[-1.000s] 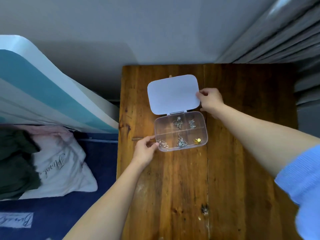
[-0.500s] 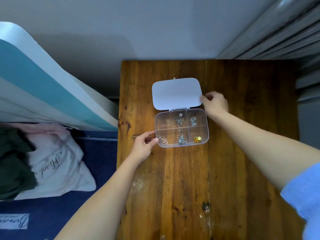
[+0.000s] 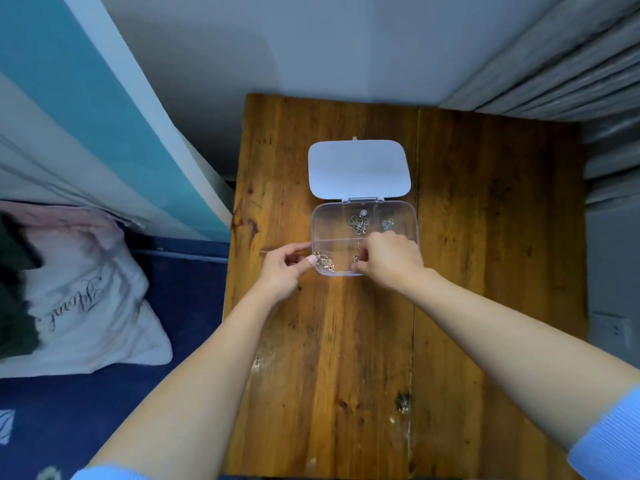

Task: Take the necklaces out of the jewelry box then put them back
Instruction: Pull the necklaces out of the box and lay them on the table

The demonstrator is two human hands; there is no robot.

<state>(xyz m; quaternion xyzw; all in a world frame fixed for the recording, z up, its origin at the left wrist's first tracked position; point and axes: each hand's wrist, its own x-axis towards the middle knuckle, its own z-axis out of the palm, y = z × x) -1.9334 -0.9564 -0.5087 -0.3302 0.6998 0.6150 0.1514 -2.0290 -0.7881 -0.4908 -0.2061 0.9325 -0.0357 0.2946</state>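
Observation:
A clear plastic jewelry box (image 3: 329, 223) with several compartments lies open on the wooden table (image 3: 346, 341), its white lid (image 3: 358, 169) flat behind it. Silver necklaces sit in the back middle compartment (image 3: 359, 223) and the back right one (image 3: 388, 224). A rose-gold necklace (image 3: 325, 263) lies in the front left compartment. My left hand (image 3: 285, 271) pinches the box's front left corner. My right hand (image 3: 389, 259) reaches into the front middle compartment, fingers closed around a silver necklace (image 3: 356, 258), mostly hidden by the hand.
A dark mark (image 3: 403, 401) is on the table near its front right. A white pillow (image 3: 79, 299) lies on blue bedding at the left. A teal and white panel leans at the far left, grey curtains hang at the right.
My right hand left the lid's right edge and came down into the front middle compartment. The lid now lies flat. My left hand stayed at the box's front left corner.

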